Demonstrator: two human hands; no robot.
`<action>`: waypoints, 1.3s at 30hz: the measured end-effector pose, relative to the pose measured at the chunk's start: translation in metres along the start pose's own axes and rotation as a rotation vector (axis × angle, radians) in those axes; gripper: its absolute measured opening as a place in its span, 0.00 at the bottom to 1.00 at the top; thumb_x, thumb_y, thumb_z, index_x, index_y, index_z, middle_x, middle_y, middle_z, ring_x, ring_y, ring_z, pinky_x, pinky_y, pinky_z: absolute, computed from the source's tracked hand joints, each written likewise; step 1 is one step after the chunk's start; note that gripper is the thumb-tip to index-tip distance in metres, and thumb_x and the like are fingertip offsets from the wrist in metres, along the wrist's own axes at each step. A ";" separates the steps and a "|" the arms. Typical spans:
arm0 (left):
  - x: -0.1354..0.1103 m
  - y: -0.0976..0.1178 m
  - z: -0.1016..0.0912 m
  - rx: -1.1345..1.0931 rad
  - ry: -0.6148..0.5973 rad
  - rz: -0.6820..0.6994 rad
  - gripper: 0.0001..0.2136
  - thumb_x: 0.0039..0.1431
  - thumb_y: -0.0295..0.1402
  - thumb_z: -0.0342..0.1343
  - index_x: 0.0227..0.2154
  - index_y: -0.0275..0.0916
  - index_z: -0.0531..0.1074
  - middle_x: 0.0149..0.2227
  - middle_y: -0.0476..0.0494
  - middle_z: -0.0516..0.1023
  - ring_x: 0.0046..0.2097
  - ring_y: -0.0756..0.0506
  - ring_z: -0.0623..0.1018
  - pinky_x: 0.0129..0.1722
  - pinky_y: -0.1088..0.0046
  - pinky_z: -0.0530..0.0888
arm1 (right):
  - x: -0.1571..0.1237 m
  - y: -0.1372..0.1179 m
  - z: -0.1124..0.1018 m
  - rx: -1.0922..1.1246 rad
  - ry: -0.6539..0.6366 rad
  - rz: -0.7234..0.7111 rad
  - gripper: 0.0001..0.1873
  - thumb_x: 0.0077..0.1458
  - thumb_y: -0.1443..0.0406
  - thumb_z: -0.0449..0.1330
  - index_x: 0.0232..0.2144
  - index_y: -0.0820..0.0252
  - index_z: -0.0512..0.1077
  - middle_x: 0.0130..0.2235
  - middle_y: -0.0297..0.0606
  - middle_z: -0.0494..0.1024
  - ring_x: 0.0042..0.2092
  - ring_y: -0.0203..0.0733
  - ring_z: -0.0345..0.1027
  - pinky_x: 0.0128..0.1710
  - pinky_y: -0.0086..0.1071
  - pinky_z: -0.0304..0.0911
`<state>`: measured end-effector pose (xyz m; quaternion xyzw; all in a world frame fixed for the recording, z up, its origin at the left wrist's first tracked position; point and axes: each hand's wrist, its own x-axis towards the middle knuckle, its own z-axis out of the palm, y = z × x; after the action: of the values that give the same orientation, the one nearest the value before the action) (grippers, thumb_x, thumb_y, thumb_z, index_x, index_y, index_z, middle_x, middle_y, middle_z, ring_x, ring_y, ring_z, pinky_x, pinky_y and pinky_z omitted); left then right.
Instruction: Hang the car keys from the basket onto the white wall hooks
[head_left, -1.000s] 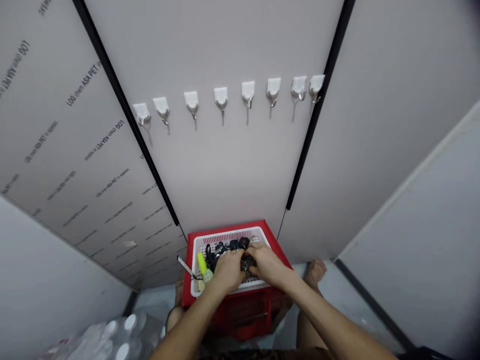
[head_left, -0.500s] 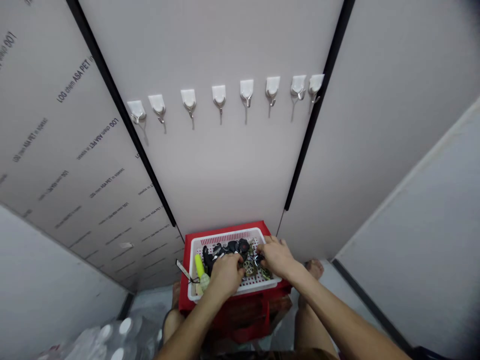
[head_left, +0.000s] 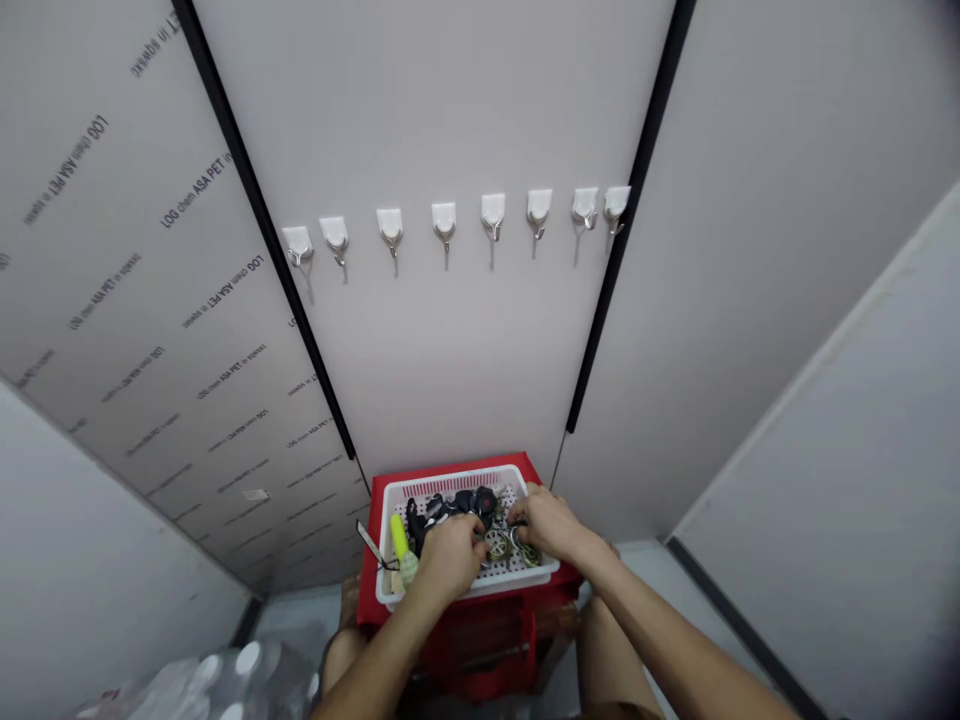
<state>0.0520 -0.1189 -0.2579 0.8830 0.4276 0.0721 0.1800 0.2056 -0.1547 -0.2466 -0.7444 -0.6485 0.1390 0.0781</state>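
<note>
A white plastic basket (head_left: 556, 566) with a perforated bottom holds a jumble of small things. Black pieces (head_left: 427, 508) lie along its back, and a round gold-toned spoked piece (head_left: 496, 545) sits between my hands. At the left end are a neon-yellow stick (head_left: 398, 536) and a pale green rounded piece (head_left: 409, 568). My left hand (head_left: 452, 550) reaches over the front rim with curled fingers; what they hold, if anything, is hidden. My right hand (head_left: 550, 520) comes in over the right end, fingertips bent together at a shiny metal ring (head_left: 516, 537). Whether it grips the ring is unclear.
The basket stands on a red cloth-covered support (head_left: 369, 600) between the knees. A row of several white adhesive hooks (head_left: 444, 220) runs across the wall ahead. Black trim strips (head_left: 600, 330) border that panel. Capped clear bottles (head_left: 251, 660) stand at lower left.
The camera view has tilted slightly, so the hooks appear lower and closer together. Both hands stay in the basket; the right fingers have shifted slightly among the metal pieces.
</note>
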 end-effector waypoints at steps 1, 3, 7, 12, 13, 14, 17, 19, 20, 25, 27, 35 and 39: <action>0.000 0.000 -0.001 -0.003 -0.006 -0.003 0.09 0.44 0.32 0.44 0.31 0.42 0.64 0.31 0.50 0.70 0.34 0.50 0.68 0.32 0.77 0.61 | 0.000 0.001 0.001 0.019 -0.003 0.001 0.10 0.36 0.67 0.52 0.25 0.54 0.70 0.34 0.38 0.66 0.40 0.42 0.56 0.37 0.34 0.50; 0.000 0.001 -0.001 -0.006 -0.015 -0.010 0.09 0.44 0.32 0.44 0.31 0.42 0.64 0.31 0.50 0.70 0.34 0.50 0.68 0.32 0.77 0.61 | -0.001 0.004 0.003 0.070 0.028 0.006 0.09 0.39 0.66 0.50 0.25 0.54 0.70 0.34 0.38 0.66 0.40 0.42 0.57 0.37 0.35 0.50; -0.001 0.001 -0.001 -0.033 0.001 -0.003 0.09 0.44 0.31 0.44 0.30 0.42 0.64 0.31 0.50 0.69 0.34 0.50 0.68 0.33 0.77 0.61 | -0.003 0.010 0.007 0.217 0.185 -0.026 0.11 0.42 0.64 0.49 0.27 0.55 0.70 0.41 0.39 0.63 0.45 0.42 0.53 0.41 0.35 0.49; 0.004 0.013 -0.007 -0.261 0.152 0.072 0.12 0.44 0.28 0.44 0.34 0.40 0.63 0.35 0.48 0.67 0.35 0.52 0.67 0.36 0.79 0.62 | -0.009 0.005 -0.009 0.403 0.376 -0.121 0.10 0.42 0.65 0.49 0.24 0.60 0.70 0.42 0.41 0.62 0.44 0.40 0.53 0.43 0.32 0.48; 0.007 0.017 -0.010 -0.318 0.175 0.101 0.13 0.43 0.27 0.44 0.35 0.39 0.62 0.36 0.48 0.67 0.35 0.52 0.66 0.37 0.79 0.62 | -0.010 0.001 -0.014 0.453 0.385 -0.157 0.10 0.42 0.66 0.49 0.24 0.60 0.70 0.40 0.41 0.64 0.42 0.39 0.55 0.41 0.32 0.50; 0.009 0.021 -0.012 -0.366 0.189 0.129 0.13 0.43 0.27 0.45 0.36 0.39 0.63 0.37 0.47 0.67 0.37 0.52 0.66 0.38 0.78 0.61 | -0.011 -0.003 -0.019 0.512 0.378 -0.194 0.10 0.43 0.66 0.48 0.23 0.60 0.69 0.36 0.40 0.67 0.39 0.38 0.58 0.39 0.31 0.52; 0.017 0.027 -0.017 -0.485 0.178 0.176 0.12 0.43 0.27 0.44 0.33 0.37 0.65 0.35 0.47 0.68 0.38 0.50 0.66 0.40 0.75 0.61 | -0.013 -0.011 -0.030 0.692 0.335 -0.269 0.09 0.43 0.66 0.48 0.22 0.61 0.68 0.25 0.35 0.68 0.29 0.34 0.60 0.32 0.28 0.55; 0.022 0.026 -0.020 -0.585 0.166 0.147 0.10 0.44 0.28 0.44 0.30 0.36 0.67 0.32 0.46 0.70 0.35 0.50 0.67 0.38 0.75 0.62 | -0.011 -0.012 -0.034 0.797 0.323 -0.261 0.08 0.42 0.65 0.49 0.22 0.61 0.67 0.23 0.33 0.67 0.27 0.34 0.59 0.29 0.27 0.55; 0.024 0.024 -0.022 -0.629 0.170 0.121 0.09 0.44 0.28 0.43 0.28 0.35 0.67 0.30 0.47 0.70 0.34 0.51 0.67 0.37 0.76 0.63 | -0.010 -0.011 -0.036 0.845 0.321 -0.247 0.08 0.41 0.65 0.49 0.21 0.62 0.66 0.23 0.33 0.67 0.27 0.33 0.59 0.29 0.27 0.55; 0.026 0.020 -0.040 -0.715 0.219 0.054 0.06 0.43 0.30 0.44 0.22 0.34 0.65 0.24 0.49 0.68 0.28 0.52 0.66 0.29 0.79 0.62 | -0.006 -0.005 -0.041 1.000 0.316 -0.201 0.08 0.40 0.62 0.51 0.20 0.63 0.65 0.20 0.30 0.66 0.25 0.32 0.57 0.27 0.26 0.53; 0.026 0.022 -0.049 -0.733 0.216 0.069 0.06 0.43 0.30 0.44 0.21 0.35 0.65 0.22 0.51 0.66 0.26 0.53 0.64 0.27 0.80 0.61 | -0.007 -0.006 -0.044 1.043 0.285 -0.214 0.09 0.40 0.62 0.51 0.20 0.63 0.65 0.20 0.30 0.65 0.24 0.31 0.56 0.25 0.25 0.53; 0.028 0.032 -0.066 -0.894 0.103 0.040 0.04 0.41 0.30 0.46 0.18 0.34 0.62 0.18 0.53 0.62 0.23 0.55 0.62 0.24 0.81 0.59 | -0.011 -0.013 -0.062 1.210 0.252 -0.241 0.09 0.40 0.61 0.52 0.21 0.63 0.63 0.20 0.29 0.64 0.23 0.29 0.56 0.25 0.25 0.53; 0.028 0.041 -0.063 -1.030 -0.016 0.098 0.06 0.40 0.30 0.47 0.22 0.33 0.64 0.19 0.52 0.63 0.23 0.55 0.62 0.25 0.80 0.60 | -0.008 -0.015 -0.066 1.197 0.234 -0.257 0.09 0.39 0.62 0.52 0.21 0.63 0.63 0.20 0.30 0.65 0.23 0.29 0.56 0.25 0.25 0.53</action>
<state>0.0811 -0.1041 -0.1848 0.6992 0.2935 0.2750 0.5910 0.2105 -0.1564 -0.1790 -0.4979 -0.5295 0.3853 0.5686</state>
